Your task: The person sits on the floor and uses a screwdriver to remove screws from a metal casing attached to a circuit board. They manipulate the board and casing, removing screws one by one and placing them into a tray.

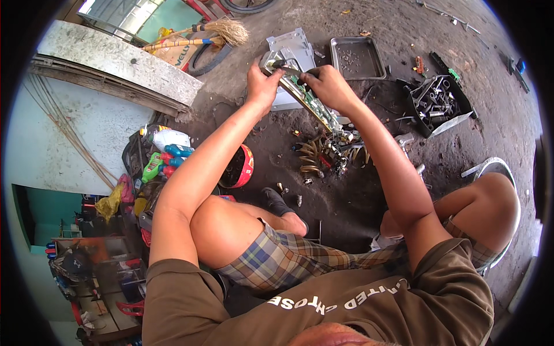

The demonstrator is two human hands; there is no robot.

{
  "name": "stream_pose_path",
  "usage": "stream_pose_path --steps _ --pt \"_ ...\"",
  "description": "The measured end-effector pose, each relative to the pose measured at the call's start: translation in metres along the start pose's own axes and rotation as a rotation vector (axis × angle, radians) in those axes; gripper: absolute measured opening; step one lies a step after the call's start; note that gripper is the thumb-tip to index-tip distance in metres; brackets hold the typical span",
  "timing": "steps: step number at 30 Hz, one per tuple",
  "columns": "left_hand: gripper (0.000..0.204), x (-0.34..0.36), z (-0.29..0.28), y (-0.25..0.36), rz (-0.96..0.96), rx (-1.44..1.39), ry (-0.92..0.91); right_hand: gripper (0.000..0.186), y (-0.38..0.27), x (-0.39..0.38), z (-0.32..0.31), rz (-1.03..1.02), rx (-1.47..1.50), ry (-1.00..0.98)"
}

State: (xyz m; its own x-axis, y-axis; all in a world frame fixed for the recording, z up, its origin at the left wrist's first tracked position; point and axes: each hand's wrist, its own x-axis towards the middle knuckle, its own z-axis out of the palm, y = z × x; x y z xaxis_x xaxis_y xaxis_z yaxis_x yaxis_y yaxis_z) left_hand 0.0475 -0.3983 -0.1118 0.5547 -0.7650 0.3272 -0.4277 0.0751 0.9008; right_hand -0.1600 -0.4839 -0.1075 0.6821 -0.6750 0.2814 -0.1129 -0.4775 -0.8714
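Observation:
Out in front of me, a long circuit board [326, 111] in a narrow metal frame is held at a slant above the dirt floor. My left hand [262, 86] is closed on its upper left end. The fingers of my right hand [328, 85] pinch a dark curved strip [293, 71] that lies across the board's upper part; its exact kind is unclear. Behind the board lies a grey metal casing [293, 41], partly hidden by it and my hands. Below the board's lower end is a heap of wire bundles and small parts [314, 154].
A metal tray [382, 64] with small bits lies beyond my right hand. Further right is a black box [430, 131] of wrenches and sockets. A red round tub [248, 164] and bottles [154, 167] are at left. Brooms [231, 32] rest near a pale ledge [124, 66].

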Motion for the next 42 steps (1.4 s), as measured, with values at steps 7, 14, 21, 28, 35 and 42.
stream_pose_path --steps 7,14,21,28,35,42 --pt "0.049 -0.006 0.001 0.007 0.005 0.032 0.017 0.043 -0.005 0.0 -0.006 0.059 -0.005 -0.04" --pt "0.046 -0.005 0.002 0.01 -0.015 -0.005 0.02 0.042 0.01 0.007 -0.005 0.013 0.037 -0.061" --pt "0.039 -0.006 0.005 0.015 0.004 -0.006 0.006 0.042 0.005 0.004 -0.017 0.037 0.132 -0.135" --pt "0.034 -0.005 0.005 0.011 0.044 -0.013 0.014 0.041 0.005 0.003 -0.016 0.057 0.138 -0.131" --pt "0.033 -0.007 0.005 0.013 0.039 -0.001 0.02 0.04 0.007 0.004 -0.008 0.121 0.156 -0.113" --pt "0.045 -0.009 0.008 0.018 0.037 0.081 0.016 0.032 -0.003 0.007 -0.02 0.339 0.364 -0.154"
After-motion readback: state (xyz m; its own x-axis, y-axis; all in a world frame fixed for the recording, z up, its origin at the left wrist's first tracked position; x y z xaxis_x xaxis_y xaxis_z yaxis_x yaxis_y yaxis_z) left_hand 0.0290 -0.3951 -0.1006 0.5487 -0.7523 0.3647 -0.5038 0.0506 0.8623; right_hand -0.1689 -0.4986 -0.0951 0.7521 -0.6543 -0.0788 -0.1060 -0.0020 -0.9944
